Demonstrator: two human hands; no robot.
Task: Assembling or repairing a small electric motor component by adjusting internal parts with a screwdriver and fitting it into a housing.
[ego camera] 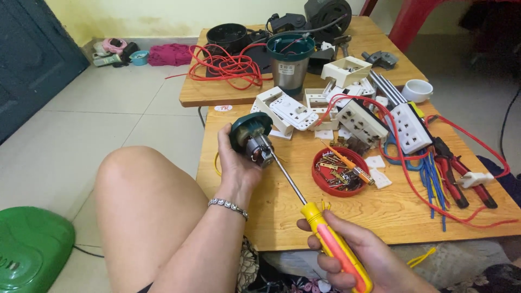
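Dark green plastic caps the small motor point(252, 139) that is held in the left grip point(236, 163), closed around it just above the near edge of the wooden desk point(282, 211). A yellow and orange screwdriver point(320, 228) is clasped by its handle in the right grip point(353, 255), below and to the right of the left grip; its metal shaft is slanted up to the left and its tip is set against the motor. A beaded bracelet point(228, 206) is worn on the left wrist. Just to the right of the left grip, a red lid point(340, 171) filled with small metal parts is seen on the desk. Beyond it, white socket strips point(385, 123) are tangled with red wire point(230, 68). Further from the left grip, a steel canister point(289, 62) with a green rim is stood upright.
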